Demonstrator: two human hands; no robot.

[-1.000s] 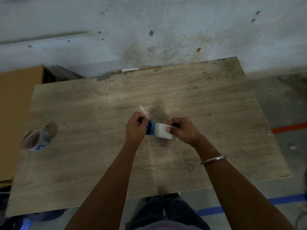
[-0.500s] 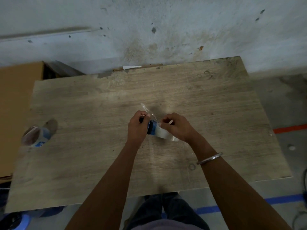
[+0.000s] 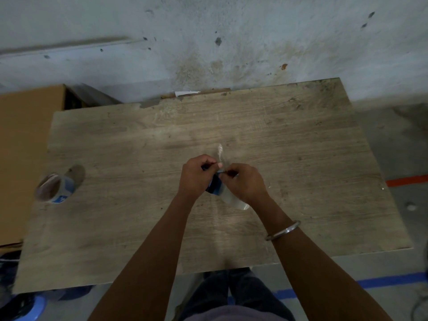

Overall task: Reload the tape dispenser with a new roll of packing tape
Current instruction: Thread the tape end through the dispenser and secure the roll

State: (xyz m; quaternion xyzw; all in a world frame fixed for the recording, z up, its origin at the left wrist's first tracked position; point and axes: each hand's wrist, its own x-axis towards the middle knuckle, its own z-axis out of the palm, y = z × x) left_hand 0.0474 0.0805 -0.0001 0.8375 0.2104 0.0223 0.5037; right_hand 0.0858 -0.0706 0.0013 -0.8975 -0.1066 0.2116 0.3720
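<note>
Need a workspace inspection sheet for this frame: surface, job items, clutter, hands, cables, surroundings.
Surface: worn grey-brown wooden table, scuffed, mostly bare.
Job's things: blue-and-black tape dispenser with clear tape roll, held above the table centre between both hands; a clear tape strip sticks up beyond the fingers. Second tape roll with blue label lies on its side near the table's left edge.
Clutter: nothing seen on the table.
Grippers: left hand closed on the dispenser; right hand pinching at it, metal bangle on the wrist.
Cables: possibly some at the lower left floor, too dark to tell.
Surroundings: stained concrete wall, brown cardboard box left, blue floor tape, orange floor tape.
</note>
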